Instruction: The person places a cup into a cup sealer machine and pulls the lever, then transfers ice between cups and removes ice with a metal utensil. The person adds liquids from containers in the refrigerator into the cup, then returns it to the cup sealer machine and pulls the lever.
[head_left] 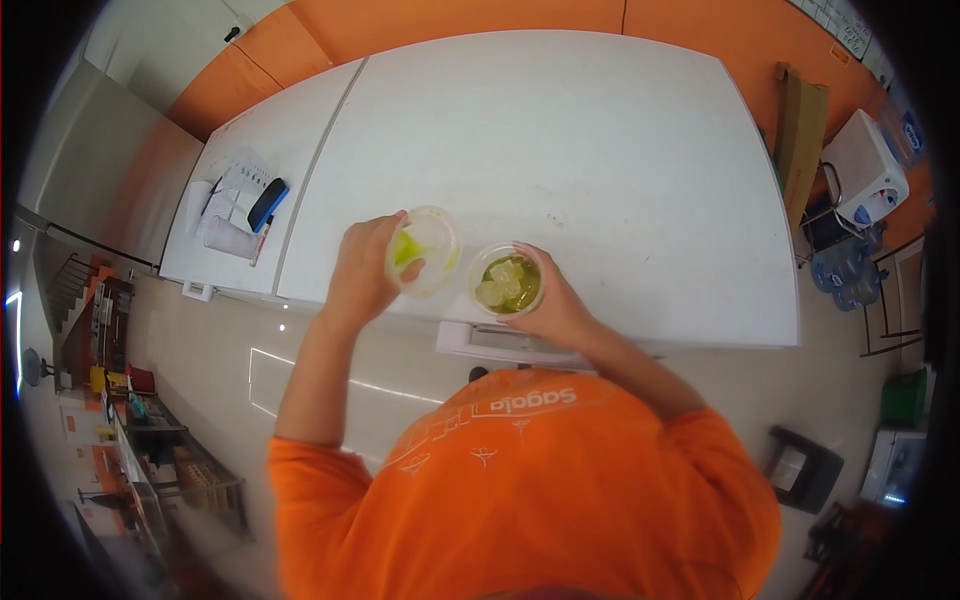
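My left hand [362, 268] is closed on the left side of a clear plastic cup [437, 240], which is tilted. A bright green patch shows in it, and my fingers are partly visible through its wall. To the right, my right hand [557, 303] wraps round the side of a second plastic cup [477, 272]. This one stands upright, with a green drink and several ice cubes [506, 274] inside. The two cups are close together but apart, above the near edge of the white top [560, 140]. I cannot tell whether either cup rests on it.
Papers [232, 190], a blue-and-black object [267, 205] and a marker [261, 243] lie on the left section. A handle [480, 340] juts from the front edge. To the right are cardboard [800, 140], a white dispenser [868, 170] and blue water bottles [850, 270].
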